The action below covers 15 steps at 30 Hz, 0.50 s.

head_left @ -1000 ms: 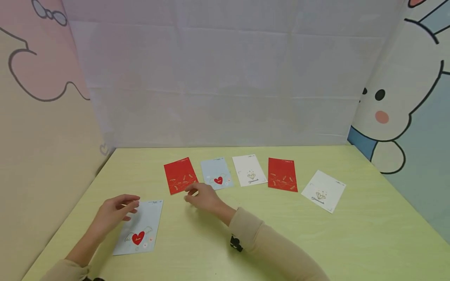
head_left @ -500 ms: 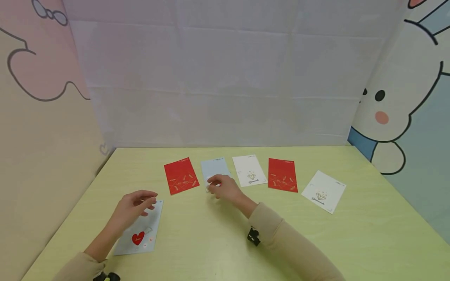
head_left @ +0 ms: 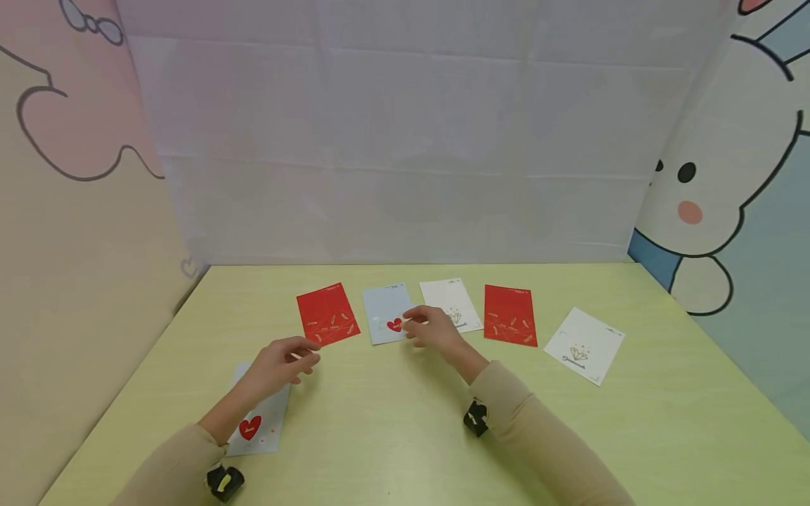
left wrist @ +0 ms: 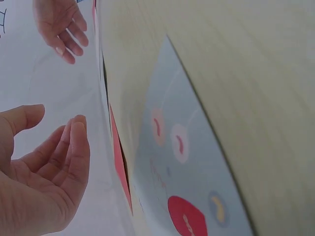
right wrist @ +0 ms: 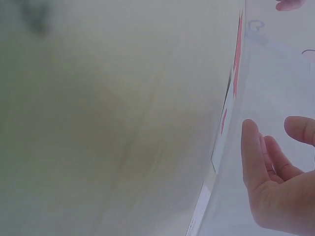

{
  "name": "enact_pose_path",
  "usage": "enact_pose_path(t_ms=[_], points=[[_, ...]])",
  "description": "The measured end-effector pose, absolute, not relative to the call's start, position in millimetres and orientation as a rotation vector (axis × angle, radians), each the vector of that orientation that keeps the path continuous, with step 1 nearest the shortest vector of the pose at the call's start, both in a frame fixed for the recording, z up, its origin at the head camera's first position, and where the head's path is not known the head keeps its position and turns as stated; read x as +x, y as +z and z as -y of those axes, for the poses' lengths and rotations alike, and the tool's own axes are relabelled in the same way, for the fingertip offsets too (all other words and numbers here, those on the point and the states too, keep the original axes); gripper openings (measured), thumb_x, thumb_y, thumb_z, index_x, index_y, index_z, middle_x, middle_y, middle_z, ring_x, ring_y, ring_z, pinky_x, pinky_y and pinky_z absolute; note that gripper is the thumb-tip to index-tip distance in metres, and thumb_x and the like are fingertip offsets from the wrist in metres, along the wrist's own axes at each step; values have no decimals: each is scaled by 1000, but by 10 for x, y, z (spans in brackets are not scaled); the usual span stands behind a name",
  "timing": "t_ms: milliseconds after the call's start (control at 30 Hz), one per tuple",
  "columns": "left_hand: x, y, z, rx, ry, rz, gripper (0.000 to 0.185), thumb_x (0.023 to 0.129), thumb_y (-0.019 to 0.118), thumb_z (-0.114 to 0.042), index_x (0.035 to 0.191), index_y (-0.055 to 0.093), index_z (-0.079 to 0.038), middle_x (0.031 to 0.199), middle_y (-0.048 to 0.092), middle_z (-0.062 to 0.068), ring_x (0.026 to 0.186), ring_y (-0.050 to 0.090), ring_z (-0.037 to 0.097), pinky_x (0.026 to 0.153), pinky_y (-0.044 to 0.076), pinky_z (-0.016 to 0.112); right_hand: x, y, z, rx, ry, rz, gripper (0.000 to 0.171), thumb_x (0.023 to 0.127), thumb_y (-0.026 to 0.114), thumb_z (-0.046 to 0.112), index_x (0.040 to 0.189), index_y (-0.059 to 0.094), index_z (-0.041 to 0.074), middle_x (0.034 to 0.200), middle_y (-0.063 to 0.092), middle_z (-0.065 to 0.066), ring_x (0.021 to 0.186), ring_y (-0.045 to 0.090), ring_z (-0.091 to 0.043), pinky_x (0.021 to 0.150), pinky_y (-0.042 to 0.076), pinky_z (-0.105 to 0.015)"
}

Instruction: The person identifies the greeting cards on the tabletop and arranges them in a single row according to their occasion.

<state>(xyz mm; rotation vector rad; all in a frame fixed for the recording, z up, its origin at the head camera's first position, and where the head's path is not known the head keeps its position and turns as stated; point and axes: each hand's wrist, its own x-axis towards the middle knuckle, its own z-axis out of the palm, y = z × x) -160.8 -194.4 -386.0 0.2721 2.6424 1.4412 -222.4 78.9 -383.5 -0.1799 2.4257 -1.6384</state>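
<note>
A pale blue card with a red heart (head_left: 387, 323) lies second from the left in a row of five cards at the far side of a yellow-green table (head_left: 392, 422), between a red card (head_left: 327, 315) and a white card (head_left: 451, 302). The right hand (head_left: 433, 330) hovers at that blue card's right edge, fingers loosely curled, holding nothing. The left hand (head_left: 281, 362) floats relaxed and empty above a second blue heart card (head_left: 256, 422) lying nearer the person.
</note>
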Motion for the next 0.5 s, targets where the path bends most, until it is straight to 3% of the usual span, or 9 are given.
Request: enact_pose_path(t_ms=[500], points=[[-1872, -3870, 1621, 128, 1489, -2495, 41, 85, 59, -15, 119, 46, 6, 94, 58, 15, 74, 61, 26, 59, 51, 33, -2412, -3868, -959, 94, -1659, -2392, 29, 86, 57, 15, 110, 54, -1, 99, 58, -12, 83, 60, -23, 68, 50, -30]])
